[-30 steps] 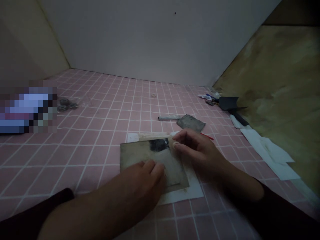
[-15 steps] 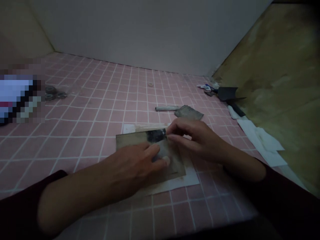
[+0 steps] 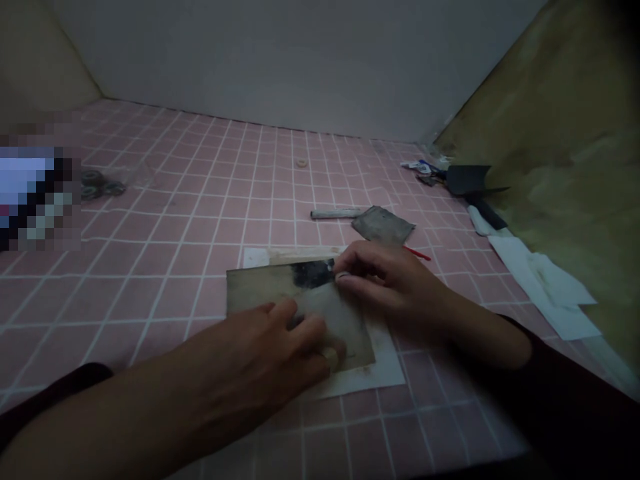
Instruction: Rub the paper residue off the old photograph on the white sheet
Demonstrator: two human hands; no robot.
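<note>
A grey-brown flat sheet (image 3: pixel 260 287) with a black patch near its upper right corner lies on white paper (image 3: pixel 393 370). My left hand (image 3: pixel 295 340) is over the sheet's lower middle, fingers bent around a small pale piece that is blurred by motion. At the sheet's upper right corner, my right hand (image 3: pixel 385 273) pinches the edge between thumb and fingertips. Behind the right hand lie a grey folded cloth-like piece (image 3: pixel 384 225) and a pale rod (image 3: pixel 335 214). A red stick (image 3: pixel 417 253) shows partly beside that hand.
A pink checked cloth (image 3: pixel 190 220) covers the table. At the right are a black scoop-like object (image 3: pixel 467 180), small items and white papers (image 3: pixel 550 287) along the wall. Small round things (image 3: pixel 95 183) and a pixelated screen (image 3: pixel 25 180) are at the left. A ring (image 3: pixel 301 163) lies farther back.
My left hand has slid down the sheet toward me. My right hand stays at the corner. The red stick has come into view, and the camera view has shifted slightly.
</note>
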